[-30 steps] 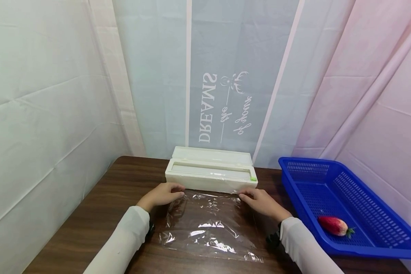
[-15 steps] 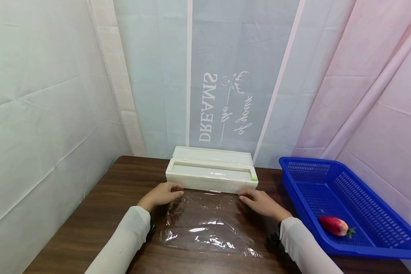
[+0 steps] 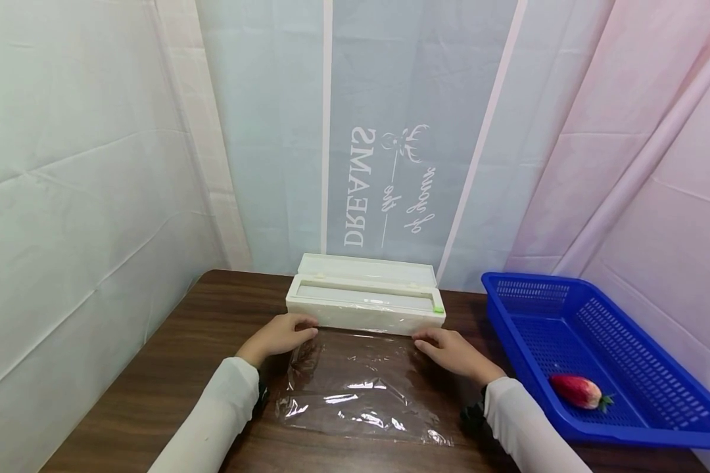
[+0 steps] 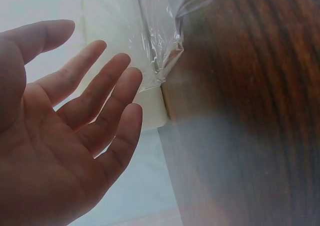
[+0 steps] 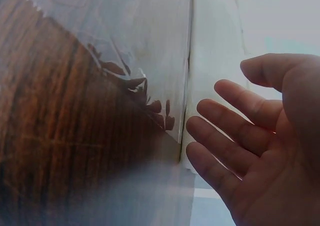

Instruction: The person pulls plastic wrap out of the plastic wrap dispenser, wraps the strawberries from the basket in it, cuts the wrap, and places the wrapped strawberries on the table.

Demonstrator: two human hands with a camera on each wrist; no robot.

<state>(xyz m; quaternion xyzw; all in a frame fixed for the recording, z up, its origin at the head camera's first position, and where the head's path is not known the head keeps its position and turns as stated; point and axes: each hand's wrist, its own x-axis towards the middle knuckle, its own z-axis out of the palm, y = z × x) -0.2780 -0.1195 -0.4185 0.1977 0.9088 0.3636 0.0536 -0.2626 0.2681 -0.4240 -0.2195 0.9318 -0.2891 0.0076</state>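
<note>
A white cling film dispenser (image 3: 363, 314) stands at the back of the table with its lid raised. From its front a sheet of clear cling film (image 3: 361, 387) lies spread over the wood, shiny and wrinkled. My left hand (image 3: 279, 336) is by the dispenser's left front corner, near the film's edge. My right hand (image 3: 452, 351) is at the right front corner. In the left wrist view, the fingers (image 4: 107, 105) are apart, relaxed and hold nothing. Likewise, the right wrist view has loose fingers (image 5: 230, 131) beside the film and the dispenser, holding nothing.
A blue plastic basket (image 3: 627, 430) stands on the right of the brown wooden table (image 3: 171, 374). Inside it lies a red and pale fruit (image 3: 576, 390) with green leaves at one end. Fabric curtains (image 3: 272, 131) hang behind and at the sides.
The film's near edge has drawn back slightly and its highlights have shifted since a second ago. Both hands have stayed almost where they were.
</note>
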